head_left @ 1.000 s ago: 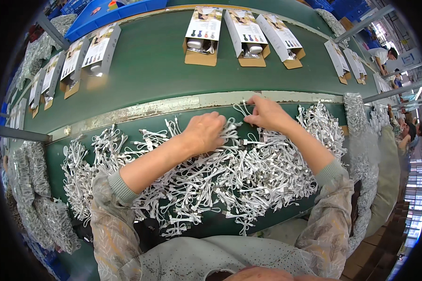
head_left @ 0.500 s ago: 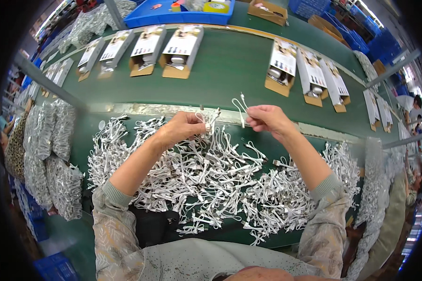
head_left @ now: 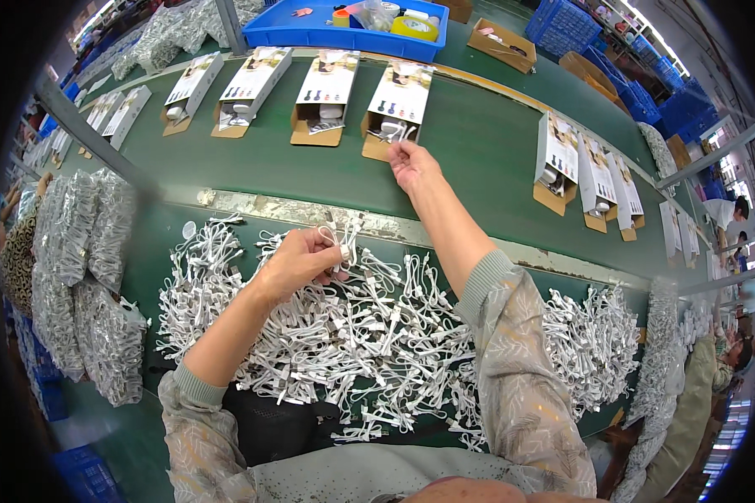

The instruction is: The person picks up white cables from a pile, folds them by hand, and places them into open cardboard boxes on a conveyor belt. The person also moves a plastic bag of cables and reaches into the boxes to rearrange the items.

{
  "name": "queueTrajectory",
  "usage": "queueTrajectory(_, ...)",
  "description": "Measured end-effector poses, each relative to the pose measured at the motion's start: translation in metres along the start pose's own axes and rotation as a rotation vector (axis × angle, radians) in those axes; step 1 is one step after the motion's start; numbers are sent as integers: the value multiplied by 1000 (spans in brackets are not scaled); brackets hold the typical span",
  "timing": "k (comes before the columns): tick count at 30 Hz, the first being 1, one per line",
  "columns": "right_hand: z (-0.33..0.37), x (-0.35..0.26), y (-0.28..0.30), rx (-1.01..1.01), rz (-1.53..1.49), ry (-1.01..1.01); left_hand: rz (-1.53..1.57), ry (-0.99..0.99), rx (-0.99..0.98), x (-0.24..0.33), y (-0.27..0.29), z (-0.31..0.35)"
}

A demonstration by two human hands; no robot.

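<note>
Cable heap: a loose pile of short white bundled cables (head_left: 369,335) is spread on the near green worktop (head_left: 168,251), closest to the body.
Left hand: the left hand (head_left: 298,260) is rested on the heap at about 11 o'clock from the body, fingers closed on a small white looped cable (head_left: 346,239) that stands up from the fist.
Right hand: the right hand (head_left: 411,163) is stretched out to 12 o'clock, fingertips pinched on a white cable piece at the box mouth.
Open box: the open brown cardboard box with a printed white flap (head_left: 394,113) is touched at its near edge; its long axis runs away from the body.
Nearer hand: the right one.
</note>
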State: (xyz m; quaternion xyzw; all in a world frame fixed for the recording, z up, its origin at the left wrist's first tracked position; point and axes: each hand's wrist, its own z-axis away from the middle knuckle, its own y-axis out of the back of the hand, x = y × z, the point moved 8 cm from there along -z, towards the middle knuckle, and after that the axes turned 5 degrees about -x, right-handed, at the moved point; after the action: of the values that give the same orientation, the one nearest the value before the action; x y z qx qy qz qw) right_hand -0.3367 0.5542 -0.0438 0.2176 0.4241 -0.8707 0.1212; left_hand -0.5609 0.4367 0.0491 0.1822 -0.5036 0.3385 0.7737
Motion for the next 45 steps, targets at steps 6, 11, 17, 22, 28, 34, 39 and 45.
queueTrajectory(6, -26, -35, 9, -212, 55, 186, -1, -59, 26, -12, 20, -19)
queueTrajectory(11, 84, -20, -12, -432, 1140, -63, -6, -66, -3, -6, 10, -34)
queueTrajectory(17, 147, -35, 2, -627, 1222, -133, -35, -108, 82, 6, -31, -56)
queueTrajectory(22, 150, -51, 31, -502, 1187, -277, 52, -204, 220, 24, -34, -67)
queueTrajectory(28, 134, -87, 62, -432, 1048, -241, -35, -149, 311, 31, -2, -84)
queueTrajectory(34, 65, -125, 83, -68, 149, 64, -94, -81, 221, 20, -12, -108)
queueTrajectory(39, 11, -120, 74, 65, -79, 119, -45, -79, 281, 31, -8, -126)
queueTrajectory(45, -32, -117, 67, 134, -216, 190, -91, -149, 283, 30, 10, -168)
